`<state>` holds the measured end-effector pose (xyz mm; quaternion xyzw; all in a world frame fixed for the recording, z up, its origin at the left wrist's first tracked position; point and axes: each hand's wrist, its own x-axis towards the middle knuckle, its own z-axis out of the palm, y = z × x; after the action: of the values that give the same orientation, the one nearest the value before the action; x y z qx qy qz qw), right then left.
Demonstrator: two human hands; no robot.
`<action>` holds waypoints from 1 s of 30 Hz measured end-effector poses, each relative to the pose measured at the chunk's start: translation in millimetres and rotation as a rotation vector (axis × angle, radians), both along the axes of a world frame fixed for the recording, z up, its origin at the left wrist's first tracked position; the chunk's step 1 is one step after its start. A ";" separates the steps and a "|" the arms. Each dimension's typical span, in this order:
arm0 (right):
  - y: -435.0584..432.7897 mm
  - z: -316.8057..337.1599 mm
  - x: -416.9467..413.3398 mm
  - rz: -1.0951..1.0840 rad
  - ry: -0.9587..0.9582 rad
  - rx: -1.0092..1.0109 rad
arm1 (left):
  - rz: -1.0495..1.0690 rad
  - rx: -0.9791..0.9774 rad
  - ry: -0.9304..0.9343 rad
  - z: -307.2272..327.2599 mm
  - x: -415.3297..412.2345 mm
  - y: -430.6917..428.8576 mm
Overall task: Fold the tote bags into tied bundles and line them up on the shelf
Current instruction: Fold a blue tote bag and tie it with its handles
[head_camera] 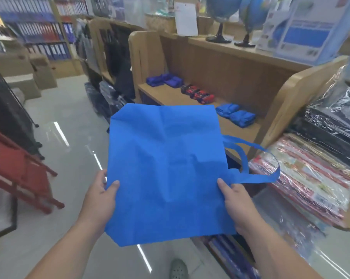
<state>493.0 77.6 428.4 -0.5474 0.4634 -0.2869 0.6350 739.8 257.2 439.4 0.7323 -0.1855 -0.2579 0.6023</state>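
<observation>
The left hand (pixel 101 200) and right hand (pixel 237 204) are pinching a flat blue tote bag (pixel 166 170) by its side edges, thumbs on top, seemingly starting its first fold, which needs the sides brought together.

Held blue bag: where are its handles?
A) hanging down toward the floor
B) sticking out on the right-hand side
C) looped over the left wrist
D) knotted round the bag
B: the handles loop out past the edge of the bag just above the right hand. The left hand pinches the opposite edge, and the bag is spread flat with no knot in it.
</observation>
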 end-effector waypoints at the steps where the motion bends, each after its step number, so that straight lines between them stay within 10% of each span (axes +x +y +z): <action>1: -19.6 -0.3 15.6 0.006 -0.007 -0.025 | -0.001 0.002 -0.006 0.5 11.8 -18.3; 9: -208.2 23.5 123.6 0.009 0.153 -0.272 | -0.031 0.012 -0.028 23.3 114.8 -173.1; 14: -322.5 54.9 163.6 -0.072 0.637 -0.612 | -0.170 0.122 -0.074 15.1 163.8 -258.2; 30: -460.5 3.3 287.6 -0.452 1.059 -0.401 | -0.682 0.315 0.071 -40.3 355.4 -482.7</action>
<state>780.6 -383.0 431.8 -0.6126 0.7580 -0.1851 0.1262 1095.2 -225.5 399.1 0.7026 -0.3557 -0.4945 0.3679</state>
